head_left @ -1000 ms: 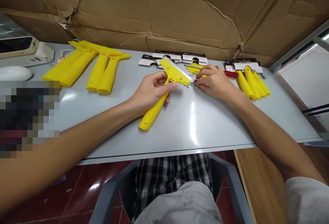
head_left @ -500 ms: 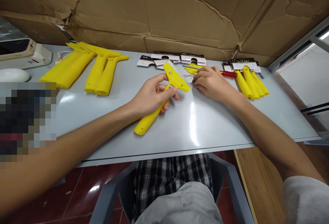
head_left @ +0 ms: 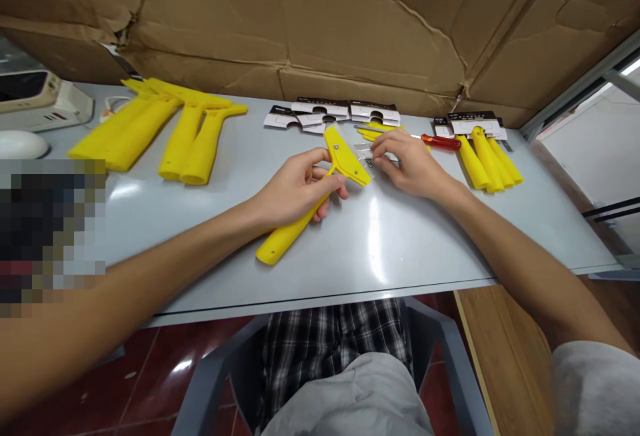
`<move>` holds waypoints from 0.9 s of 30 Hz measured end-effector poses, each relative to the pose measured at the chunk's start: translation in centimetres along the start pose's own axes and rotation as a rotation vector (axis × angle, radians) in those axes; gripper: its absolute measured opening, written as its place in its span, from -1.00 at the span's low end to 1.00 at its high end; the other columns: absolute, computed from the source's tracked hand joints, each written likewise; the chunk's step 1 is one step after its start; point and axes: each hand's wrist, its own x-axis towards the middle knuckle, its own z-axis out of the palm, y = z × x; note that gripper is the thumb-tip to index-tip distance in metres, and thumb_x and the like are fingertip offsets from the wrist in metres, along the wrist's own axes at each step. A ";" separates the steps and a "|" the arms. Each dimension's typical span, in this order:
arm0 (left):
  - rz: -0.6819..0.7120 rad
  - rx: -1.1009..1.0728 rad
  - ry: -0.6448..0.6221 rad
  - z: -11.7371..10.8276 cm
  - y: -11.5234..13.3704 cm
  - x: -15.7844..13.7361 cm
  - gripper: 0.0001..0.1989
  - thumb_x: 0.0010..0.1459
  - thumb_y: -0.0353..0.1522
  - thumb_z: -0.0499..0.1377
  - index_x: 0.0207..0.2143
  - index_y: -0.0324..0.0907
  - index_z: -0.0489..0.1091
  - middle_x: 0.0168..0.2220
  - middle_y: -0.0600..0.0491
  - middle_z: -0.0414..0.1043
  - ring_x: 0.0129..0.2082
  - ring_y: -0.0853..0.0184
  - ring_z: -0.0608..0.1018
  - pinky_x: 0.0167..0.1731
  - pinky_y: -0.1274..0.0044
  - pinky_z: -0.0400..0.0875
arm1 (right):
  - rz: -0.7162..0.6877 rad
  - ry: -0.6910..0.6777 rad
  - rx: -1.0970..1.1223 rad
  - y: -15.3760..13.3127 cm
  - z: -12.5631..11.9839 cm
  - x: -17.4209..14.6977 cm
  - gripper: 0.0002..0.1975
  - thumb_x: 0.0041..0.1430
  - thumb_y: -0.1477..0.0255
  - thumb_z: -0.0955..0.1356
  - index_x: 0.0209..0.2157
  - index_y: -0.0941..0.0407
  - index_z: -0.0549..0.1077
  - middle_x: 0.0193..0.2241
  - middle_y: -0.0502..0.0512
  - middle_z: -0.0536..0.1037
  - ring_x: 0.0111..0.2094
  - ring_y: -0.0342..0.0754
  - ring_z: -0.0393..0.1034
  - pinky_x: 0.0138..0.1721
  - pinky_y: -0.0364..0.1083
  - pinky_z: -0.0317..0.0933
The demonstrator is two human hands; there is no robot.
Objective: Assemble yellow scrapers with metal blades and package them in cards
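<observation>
A yellow scraper with a clear strip along its blade edge is in my left hand, whose fingers wrap around its neck. Two screws show on the head, and the handle points down toward the table's front edge. Just right of the blade, my right hand has thumb and fingertips drawn together over small shiny metal pieces; what they hold, if anything, is too small to tell. Behind that hand lie flat yellow strips and a screwdriver with a red handle.
Yellow handles lie at the left, and carded yellow scrapers at the right. Black-and-white cards lie along the back, before a cardboard wall. A white device stands far left on the grey table.
My left hand and the scraper have shifted slightly, the head a little lower. My right hand's fingertips have moved slightly left and drawn together by the metal pieces.
</observation>
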 end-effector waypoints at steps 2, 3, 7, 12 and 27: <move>0.000 -0.001 -0.002 0.0 0.1 0.0 -0.78 0.27 -0.34 0.38 -0.08 -0.19 0.49 -0.35 -0.02 0.67 -0.71 0.41 0.46 -0.73 0.54 0.45 | 0.014 0.071 0.067 -0.1 0.3 0.1 -0.75 0.48 0.25 0.33 -0.19 0.06 0.59 0.01 0.26 0.67 0.10 0.20 0.52 0.25 0.25 0.32; 0.000 0.000 0.000 0.1 0.1 0.0 -0.79 0.27 -0.35 0.37 -0.07 -0.19 0.49 -0.34 -0.02 0.67 -0.70 0.41 0.46 -0.73 0.54 0.45 | 0.033 0.105 0.105 -0.2 0.4 0.1 -0.71 0.49 0.18 0.34 -0.20 0.06 0.59 0.01 0.26 0.67 0.10 0.19 0.53 0.26 0.25 0.33; -0.002 -0.008 0.032 0.2 0.0 0.0 -0.78 0.29 -0.36 0.34 -0.05 -0.20 0.48 -0.33 -0.02 0.67 -0.68 0.41 0.47 -0.72 0.54 0.46 | 0.131 0.146 0.360 -1.0 1.4 0.1 -0.49 0.41 -0.15 0.39 -0.18 0.04 0.60 0.06 0.26 0.65 0.15 0.17 0.52 0.19 0.18 0.44; 0.018 -0.050 0.104 0.5 -0.3 0.0 -0.75 0.28 -0.35 0.34 -0.03 -0.18 0.45 -0.37 0.03 0.64 -0.69 0.40 0.48 -0.70 0.55 0.45 | 0.164 0.109 0.512 -2.7 2.9 -0.1 -0.50 0.36 -0.13 0.44 -0.19 0.06 0.63 0.12 0.29 0.61 0.19 0.16 0.49 0.05 0.11 0.52; 0.024 -0.029 0.117 0.9 -0.9 0.1 -0.74 0.28 -0.36 0.33 -0.01 -0.16 0.43 -0.36 0.09 0.61 -0.66 0.42 0.49 -0.68 0.56 0.46 | -0.001 0.241 0.273 -3.7 3.9 -0.3 -0.79 0.47 0.28 0.39 -0.16 0.11 0.61 0.02 0.25 0.60 0.10 0.06 0.51 -0.02 0.04 0.51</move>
